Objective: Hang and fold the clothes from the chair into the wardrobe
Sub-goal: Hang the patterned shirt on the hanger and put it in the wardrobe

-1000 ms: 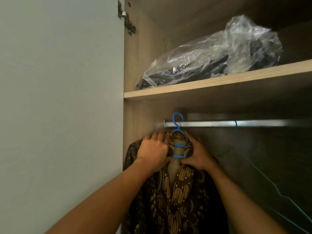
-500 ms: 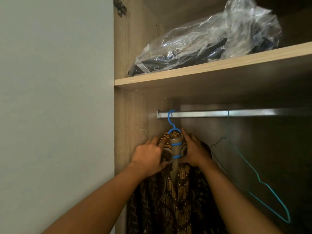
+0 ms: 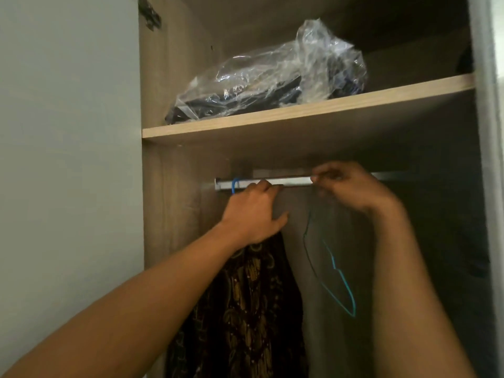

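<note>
Brown-and-gold patterned shirt [image 3: 245,309] is hung on a blue plastic hanger [image 3: 234,185], left on the metal rail [image 3: 294,181]; right grip [image 3: 351,186] pinches an empty teal wire hanger [image 3: 342,285], likely for another garment; left grip [image 3: 252,214] unclear.

The shelf [image 3: 300,110] sat low over the rail [image 3: 294,181], leaving a thin gap. At left, the patterned shirt [image 3: 245,309] filled the space by the side wall [image 3: 169,208]. A teal wire hanger [image 3: 338,274] hung mid-rail; right of it lay open room.
</note>
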A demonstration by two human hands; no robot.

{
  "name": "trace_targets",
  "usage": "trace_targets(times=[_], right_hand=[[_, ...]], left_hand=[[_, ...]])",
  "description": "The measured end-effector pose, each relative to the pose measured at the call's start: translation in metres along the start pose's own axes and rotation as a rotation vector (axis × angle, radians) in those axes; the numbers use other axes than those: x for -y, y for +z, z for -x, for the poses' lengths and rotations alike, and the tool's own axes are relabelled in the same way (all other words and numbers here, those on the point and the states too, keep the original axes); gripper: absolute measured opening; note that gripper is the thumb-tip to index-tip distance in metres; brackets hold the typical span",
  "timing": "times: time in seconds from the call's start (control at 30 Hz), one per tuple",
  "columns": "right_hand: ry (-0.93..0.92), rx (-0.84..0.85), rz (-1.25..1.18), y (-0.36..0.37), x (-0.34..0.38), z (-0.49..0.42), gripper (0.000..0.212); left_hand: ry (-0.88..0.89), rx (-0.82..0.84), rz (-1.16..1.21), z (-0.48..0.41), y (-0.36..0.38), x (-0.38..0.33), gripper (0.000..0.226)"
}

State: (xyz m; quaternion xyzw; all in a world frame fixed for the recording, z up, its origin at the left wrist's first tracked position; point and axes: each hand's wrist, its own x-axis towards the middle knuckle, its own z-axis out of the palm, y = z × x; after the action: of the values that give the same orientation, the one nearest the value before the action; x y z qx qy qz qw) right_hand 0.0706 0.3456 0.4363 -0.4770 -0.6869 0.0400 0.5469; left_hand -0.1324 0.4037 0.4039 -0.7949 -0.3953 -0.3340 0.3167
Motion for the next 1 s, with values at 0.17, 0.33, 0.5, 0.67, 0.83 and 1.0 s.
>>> trace_targets(times=[0.17,0.33,0.5,0.67,0.83,1.0], right_hand=[[0.144,-0.039,-0.111,0.019,-0.077,0.003,0.034],[0.019,0.051,-0.279,0.061,-0.115,-0.002,0.102],[-0.037,-0.056,-0.263,0.091,-0.138,-0.013,0.086],[-0.108,-0.227,0.118,0.110,-0.133,-0.007,0.063],[-0.201,-0.283,0.184,0.119,-0.130,0.006,0.052],[-0.296,-0.389,-0.040,0.118,-0.126,0.002,0.051]], left_hand=[[0.081,-0.015,0.072,-0.012,0.007,-0.034,0.064],[0.128,-0.006,0.072,-0.013,0.009,-0.045,0.064],[0.106,0.080,0.082,-0.009,0.004,-0.034,0.081],[0.105,0.253,0.008,-0.004,-0.014,-0.026,0.111],[0.144,0.389,-0.146,0.002,-0.018,-0.021,0.136],[0.195,0.374,-0.272,0.011,-0.008,-0.012,0.143]])
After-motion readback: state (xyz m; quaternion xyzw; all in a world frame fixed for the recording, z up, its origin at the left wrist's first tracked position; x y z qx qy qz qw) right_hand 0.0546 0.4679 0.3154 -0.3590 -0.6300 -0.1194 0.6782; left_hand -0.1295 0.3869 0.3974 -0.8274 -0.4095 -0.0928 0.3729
